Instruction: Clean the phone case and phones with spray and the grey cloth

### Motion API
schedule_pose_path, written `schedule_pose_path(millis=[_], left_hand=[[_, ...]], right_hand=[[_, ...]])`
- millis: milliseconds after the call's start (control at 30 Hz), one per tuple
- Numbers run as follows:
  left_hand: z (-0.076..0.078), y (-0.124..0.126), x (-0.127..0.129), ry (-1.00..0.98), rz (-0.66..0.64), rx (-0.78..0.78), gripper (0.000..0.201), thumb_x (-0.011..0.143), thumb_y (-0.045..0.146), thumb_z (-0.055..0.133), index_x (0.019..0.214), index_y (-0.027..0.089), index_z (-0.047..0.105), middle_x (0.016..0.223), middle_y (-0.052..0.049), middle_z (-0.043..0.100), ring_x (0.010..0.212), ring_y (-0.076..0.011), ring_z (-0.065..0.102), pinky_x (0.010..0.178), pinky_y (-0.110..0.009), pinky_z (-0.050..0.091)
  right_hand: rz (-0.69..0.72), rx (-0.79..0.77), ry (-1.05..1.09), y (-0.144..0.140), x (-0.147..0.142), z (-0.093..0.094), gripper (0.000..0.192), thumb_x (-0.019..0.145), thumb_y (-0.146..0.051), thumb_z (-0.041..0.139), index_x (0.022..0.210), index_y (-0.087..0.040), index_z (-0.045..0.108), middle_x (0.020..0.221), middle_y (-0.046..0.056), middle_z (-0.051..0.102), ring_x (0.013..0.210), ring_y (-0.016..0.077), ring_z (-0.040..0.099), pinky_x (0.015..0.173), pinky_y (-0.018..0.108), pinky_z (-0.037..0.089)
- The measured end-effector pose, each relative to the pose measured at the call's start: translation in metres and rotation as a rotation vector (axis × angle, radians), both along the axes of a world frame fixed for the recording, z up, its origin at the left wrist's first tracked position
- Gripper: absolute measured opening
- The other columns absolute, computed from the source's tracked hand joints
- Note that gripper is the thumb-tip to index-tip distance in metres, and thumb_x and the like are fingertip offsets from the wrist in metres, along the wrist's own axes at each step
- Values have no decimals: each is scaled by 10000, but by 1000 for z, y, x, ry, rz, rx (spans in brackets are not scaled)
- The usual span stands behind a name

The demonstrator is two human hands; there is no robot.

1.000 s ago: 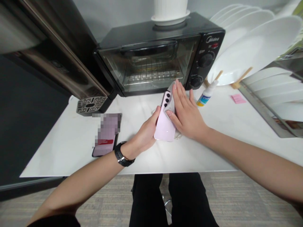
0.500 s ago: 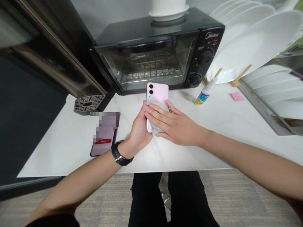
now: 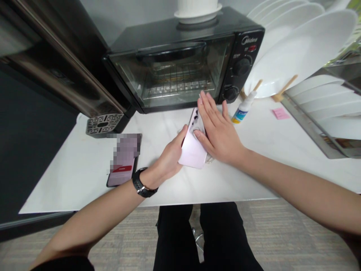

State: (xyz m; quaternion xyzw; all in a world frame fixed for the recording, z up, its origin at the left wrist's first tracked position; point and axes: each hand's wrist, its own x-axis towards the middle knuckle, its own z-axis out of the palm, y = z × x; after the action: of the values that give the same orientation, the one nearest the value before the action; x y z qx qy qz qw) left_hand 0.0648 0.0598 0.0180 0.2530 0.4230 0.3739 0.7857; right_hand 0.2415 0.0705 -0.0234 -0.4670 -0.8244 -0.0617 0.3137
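A pale pink smartphone (image 3: 193, 153) is tilted above the counter, its back with the dark camera lenses turned up. My left hand (image 3: 168, 157), with a black watch at the wrist, grips it along its left edge. Over the phone's upper right side lies my right hand (image 3: 221, 135), fingers stretched and thumb bent inward, holding a thin greyish-white cloth (image 3: 198, 125) against the back near the lenses. A bit of the cloth also shows past the phone's lower right edge. Most of it is hidden under my right palm.
A second phone (image 3: 124, 165) lies screen up at left. Behind stands a black toaster oven (image 3: 175, 71), with a drip tray (image 3: 104, 124) at its left. A small spray bottle (image 3: 241, 111), a pink sticky note (image 3: 281, 113) and white plates (image 3: 304, 49) are at right.
The phone has turned clockwise and moved slightly down and right. My right hand, with the cloth, has swung up from across the phone's middle to its upper right side.
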Motion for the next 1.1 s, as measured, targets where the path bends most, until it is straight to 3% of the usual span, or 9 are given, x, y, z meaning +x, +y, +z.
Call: schedule_pose_path(millis=[100,267,500,633,733,900,1000,1100], left_hand=[[-3,-2,-1,29,-29,7,414,1172,371,457,1381,204,773,1166,-47,862,1179,-281,814,972,-360,681],[-9,1,-2,-61,-4,46,447,1186,349,420,1448,144,717,1256,-95,842,1226,-261,799,1034,-339,645],[-5,9,-8,-148,189,-75,524,1191,434,358,1550,147,610,1169,-101,858,1206,-244,811,1029,-329,663],[-4,15,-14,-191,253,22,508,1140,467,522,1578,221,600,1229,-71,851,1211,-232,806,1036,-300,663],[-4,15,-11,-175,257,76,454,1148,413,505,1546,245,643,1306,-53,833,1244,-246,794,1042,-320,661],[0,6,-1,-104,106,11,445,1171,396,433,1436,201,733,1251,-86,845,1177,-256,817,1022,-344,674],[-1,2,0,-58,2,-49,421,1166,378,477,1415,174,749,1180,-98,858,1142,-261,830,1015,-349,677],[-7,2,-2,-91,-2,-78,392,1159,348,501,1424,190,744,1145,-86,867,1124,-272,838,1001,-373,684]], right_hand=[[61,-4,-18,-3,-1,5,806,1172,-487,361,1812,-206,-41,1884,153,163,1745,362,144,1405,698,129],[281,-18,-148,-11,-8,11,756,1178,-457,362,1803,-131,88,1857,168,231,1746,293,178,1427,654,102],[387,5,-301,-15,-11,5,621,1192,-365,353,1738,-71,322,1836,121,276,1733,200,231,1453,501,2],[317,43,-247,-13,-9,3,587,1194,-320,320,1720,-63,354,1814,158,334,1714,224,302,1450,576,67],[196,15,-151,-8,-6,0,626,1185,-336,349,1749,-69,292,1814,208,323,1713,289,304,1416,679,143],[47,-54,-7,0,0,-1,699,1173,-369,348,1802,-138,149,1852,195,219,1740,328,192,1391,713,171],[44,-56,12,-1,0,3,703,1169,-350,332,1809,-155,116,1856,182,215,1743,325,179,1392,717,163],[139,-47,-36,-6,-4,6,697,1169,-333,351,1806,-154,135,1843,181,261,1733,320,228,1394,711,185]])
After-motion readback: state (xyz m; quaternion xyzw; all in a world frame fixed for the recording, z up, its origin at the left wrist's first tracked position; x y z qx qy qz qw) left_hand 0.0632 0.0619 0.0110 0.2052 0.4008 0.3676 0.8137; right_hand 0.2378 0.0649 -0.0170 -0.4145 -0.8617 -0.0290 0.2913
